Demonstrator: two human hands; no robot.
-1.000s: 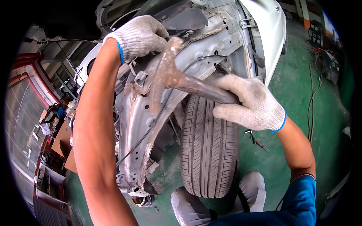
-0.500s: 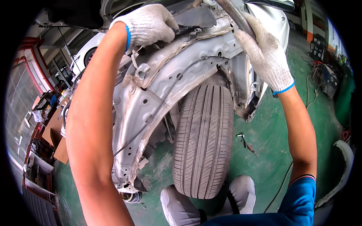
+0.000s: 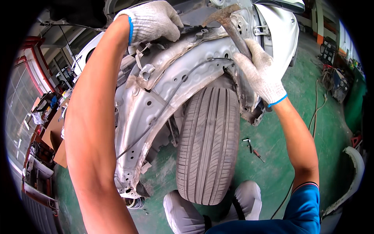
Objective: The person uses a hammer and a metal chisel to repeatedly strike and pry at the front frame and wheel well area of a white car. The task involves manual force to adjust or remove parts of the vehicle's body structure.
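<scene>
My right hand (image 3: 261, 72), in a white knitted glove with a blue cuff, is closed around the handle of a hammer (image 3: 236, 36). Its rusty, pointed head hangs over the upper edge of the bare fender apron (image 3: 202, 60), left of that hand. Above the same panel, farther left, my gloved left hand (image 3: 154, 21) is curled into a fist; what its fingers grip is hidden. Bent sheet metal and a torn bracket (image 3: 147, 72) lie just below it. A dark cable (image 3: 157, 117) runs along the silvery panel, and the tire (image 3: 208, 148) stands under the arch.
On the green floor right of the tire lie a small ratchet (image 3: 247, 144) and a red-handled screwdriver (image 3: 258, 155). A curved white body panel (image 3: 352, 171) rests at far right. Cardboard boxes (image 3: 54, 134) and shelving stand left. My shoes (image 3: 249, 201) flank the tire.
My right hand has come down and left with the hammer, bringing its head into view over the panel edge. My left hand has shifted slightly upward, still curled.
</scene>
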